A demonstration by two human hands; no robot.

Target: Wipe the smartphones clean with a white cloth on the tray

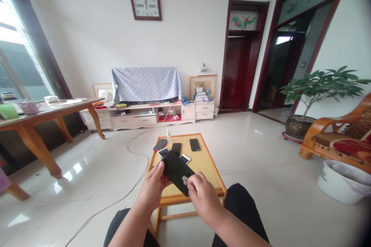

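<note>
A black smartphone is held tilted above the small wooden table. My left hand grips its left end, thumb on top and fingers beneath. Near the opposite end, my right hand is closed around a small whitish piece, perhaps tissue or a wipe, which touches the screen. On the tabletop beyond lie several other phones: a red-edged one, a dark one, another dark one and a white one. A small clear bottle stands at the far edge.
My knees flank the table. A cable runs across the floor on the left, near a larger wooden table. To the right are a wooden armchair, a white tub and a potted plant. A low cabinet lines the wall.
</note>
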